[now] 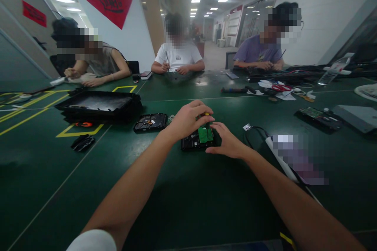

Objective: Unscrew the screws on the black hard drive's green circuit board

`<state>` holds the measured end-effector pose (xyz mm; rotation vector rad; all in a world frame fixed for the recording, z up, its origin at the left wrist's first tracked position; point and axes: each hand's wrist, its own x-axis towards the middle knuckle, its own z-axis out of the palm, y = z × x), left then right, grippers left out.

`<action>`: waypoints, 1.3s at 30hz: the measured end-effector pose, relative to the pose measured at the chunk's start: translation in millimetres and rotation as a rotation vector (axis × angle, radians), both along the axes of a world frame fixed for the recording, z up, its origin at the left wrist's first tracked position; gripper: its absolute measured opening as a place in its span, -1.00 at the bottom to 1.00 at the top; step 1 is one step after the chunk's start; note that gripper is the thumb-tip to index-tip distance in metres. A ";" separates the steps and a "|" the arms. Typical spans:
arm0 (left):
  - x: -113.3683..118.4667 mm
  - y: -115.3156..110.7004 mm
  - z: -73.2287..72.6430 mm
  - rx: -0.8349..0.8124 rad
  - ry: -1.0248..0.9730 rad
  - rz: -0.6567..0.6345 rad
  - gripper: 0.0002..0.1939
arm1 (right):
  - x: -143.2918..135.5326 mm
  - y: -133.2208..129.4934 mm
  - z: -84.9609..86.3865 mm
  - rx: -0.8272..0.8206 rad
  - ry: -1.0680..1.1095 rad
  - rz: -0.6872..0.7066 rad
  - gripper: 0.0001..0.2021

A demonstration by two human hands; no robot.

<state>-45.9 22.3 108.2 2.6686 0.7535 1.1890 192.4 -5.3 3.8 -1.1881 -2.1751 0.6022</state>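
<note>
A black hard drive (pixel 190 142) with a green circuit board (pixel 205 135) on its top lies flat on the table in front of me. Over its far side is my left hand (pixel 188 119), its thumb and fingers closed round a small yellow-topped tool (pixel 207 114) that looks like a screwdriver; its lower part is mostly hidden. My right hand (pixel 228 141) curves round the drive's right end, thumb at the near edge and fingertips by the board. A second hard drive (pixel 150 122) sits to the left, beside a small circuit board (pixel 171 119) partly behind my left hand.
Stacked black trays (pixel 100 102) stand at left, near a dark crumpled bundle (pixel 83 142). On the right are a cable (pixel 259 128), a white power bank-like bar (pixel 281 159), another drive (pixel 318 118), a grey box (pixel 356 117) and a water bottle (pixel 335 70). Several people sit opposite.
</note>
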 end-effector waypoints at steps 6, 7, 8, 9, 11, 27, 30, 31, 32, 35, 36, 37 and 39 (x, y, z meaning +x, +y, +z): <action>6.3 -1.0 -7.2 -0.091 -0.026 0.003 -0.70 | 1.5 2.6 -13.0 -0.063 -0.134 0.040 0.05; 5.5 -0.3 -7.7 -0.121 -0.026 -0.002 -0.68 | 2.2 2.6 -12.9 -0.067 -0.150 0.042 0.04; 4.4 0.6 -8.0 -0.143 -0.027 0.001 -0.66 | 3.0 2.7 -13.0 -0.066 -0.162 0.041 0.02; 3.4 1.5 -8.2 -0.157 -0.027 0.010 -0.65 | 3.8 2.9 -13.2 -0.061 -0.171 0.038 -0.01; 1.8 2.9 -8.6 -0.167 -0.026 0.032 -0.67 | 5.1 3.4 -14.3 -0.053 -0.183 0.029 -0.07; 5.8 3.5 -17.8 -0.312 -0.125 -0.063 -0.69 | 4.3 2.8 -14.9 0.036 -0.205 0.015 -0.23; 9.4 5.3 -22.5 -0.213 -0.138 0.038 -0.74 | 3.1 1.7 -16.3 0.050 -0.203 0.018 -0.21; 10.8 6.1 -24.7 -0.201 -0.161 0.067 -0.72 | 2.7 1.3 -16.7 0.057 -0.204 0.013 -0.21; 12.0 6.9 -26.9 -0.197 -0.179 0.086 -0.70 | 2.4 1.0 -17.0 0.062 -0.208 0.009 -0.21; 13.8 9.0 -31.3 -0.227 -0.238 0.092 -0.67 | 2.4 0.8 -17.7 0.058 -0.228 -0.001 -0.21; 13.7 9.5 -31.7 -0.267 -0.254 0.073 -0.68 | 2.6 1.1 -17.9 0.052 -0.234 0.000 -0.22; 13.1 9.8 -31.6 -0.324 -0.267 0.039 -0.68 | 2.9 1.4 -18.1 0.047 -0.237 0.003 -0.22; 11.3 10.6 -30.8 -0.471 -0.300 -0.079 -0.65 | 3.3 1.9 -18.4 0.045 -0.234 0.006 -0.23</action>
